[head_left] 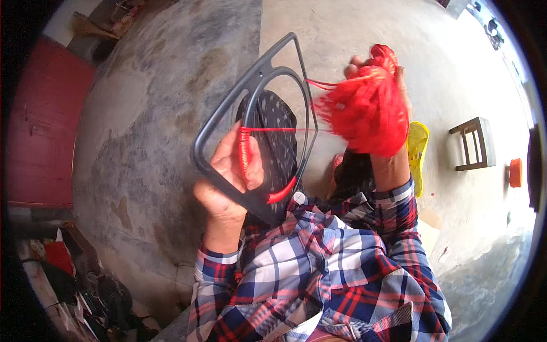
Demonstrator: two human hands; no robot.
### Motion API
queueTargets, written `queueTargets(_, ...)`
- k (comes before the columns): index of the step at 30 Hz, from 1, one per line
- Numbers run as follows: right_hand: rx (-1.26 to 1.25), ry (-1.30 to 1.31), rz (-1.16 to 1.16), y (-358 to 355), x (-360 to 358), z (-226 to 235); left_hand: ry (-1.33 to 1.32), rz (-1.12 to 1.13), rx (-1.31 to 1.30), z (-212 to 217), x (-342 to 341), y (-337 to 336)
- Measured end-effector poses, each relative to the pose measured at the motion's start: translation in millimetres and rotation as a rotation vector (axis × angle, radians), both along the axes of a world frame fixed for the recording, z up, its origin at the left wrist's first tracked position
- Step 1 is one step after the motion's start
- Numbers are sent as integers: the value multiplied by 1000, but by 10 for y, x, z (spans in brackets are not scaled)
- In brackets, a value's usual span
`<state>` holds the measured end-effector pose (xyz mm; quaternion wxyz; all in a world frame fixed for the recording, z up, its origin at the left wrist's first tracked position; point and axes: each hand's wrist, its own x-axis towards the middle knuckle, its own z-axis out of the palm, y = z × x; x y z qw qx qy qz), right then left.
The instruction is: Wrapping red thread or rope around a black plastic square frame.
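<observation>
My left hand (228,171) grips a grey plastic frame (228,102), roughly triangular with an inner curved bar, held up in front of me. Red cord (245,149) is wound tightly along part of that inner bar beside my fingers. A taut strand of the cord runs right from the wrapped bar to a loose bundle of red cord (364,108). My right hand (376,68) is raised and closed on that bundle, mostly hidden behind it. Both forearms wear a red, white and blue plaid shirt.
Bare concrete floor lies below. A yellow sandal (417,151) sits by my right forearm, a small wooden stool (473,142) further right, an orange object (515,172) at the far right. A red door (45,119) is at left, with clutter (85,285) at lower left.
</observation>
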<state>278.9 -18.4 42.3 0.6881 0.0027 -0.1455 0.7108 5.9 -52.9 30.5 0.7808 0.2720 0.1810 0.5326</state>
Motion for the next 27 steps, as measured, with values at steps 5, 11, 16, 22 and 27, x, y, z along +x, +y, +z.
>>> queueTargets(5,20,-125,79,1,282,-667,-58,55,1,-90,-140,20)
queueTargets(11,-207,-959,31,-199,-368,-919,3,-69,-90,-133,-164,28)
queueTargets(16,-106,-1176,80,9,-709,-741,265,-36,54,117,100,-24)
queueTargets(22,-21,-533,184,291,-820,-9,152,-73,83,169,340,-196)
queueTargets(27,772,-755,305,369,-836,140,135,-244,-22,34,321,-116)
